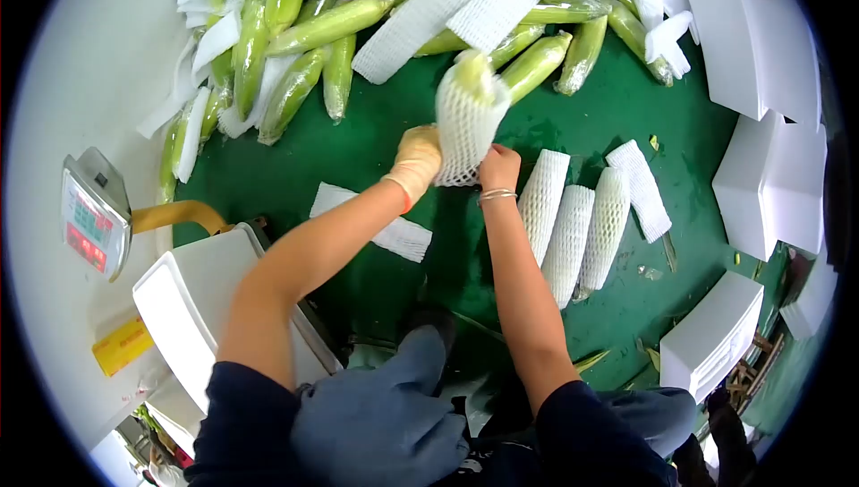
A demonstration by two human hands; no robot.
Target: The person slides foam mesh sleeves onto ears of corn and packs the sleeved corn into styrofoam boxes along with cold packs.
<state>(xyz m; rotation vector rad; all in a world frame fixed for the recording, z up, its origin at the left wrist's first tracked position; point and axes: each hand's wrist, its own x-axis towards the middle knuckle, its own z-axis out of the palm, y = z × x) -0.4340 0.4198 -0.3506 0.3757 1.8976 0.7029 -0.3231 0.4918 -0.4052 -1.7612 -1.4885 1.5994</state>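
My left hand, in a pale glove, and my bare right hand are closed on the lower end of a green corn cob in a white foam net. The cob stands roughly upright between them, its green tip showing at the top. To the right of my right hand lie several cobs in foam nets, side by side. An empty foam sleeve rests beyond them. Another flat foam sleeve lies under my left forearm.
Film-wrapped green cobs and loose foam sleeves are piled at the back of the green surface. White boxes line the right side. A scale, a yellow roll and a white container are at the left.
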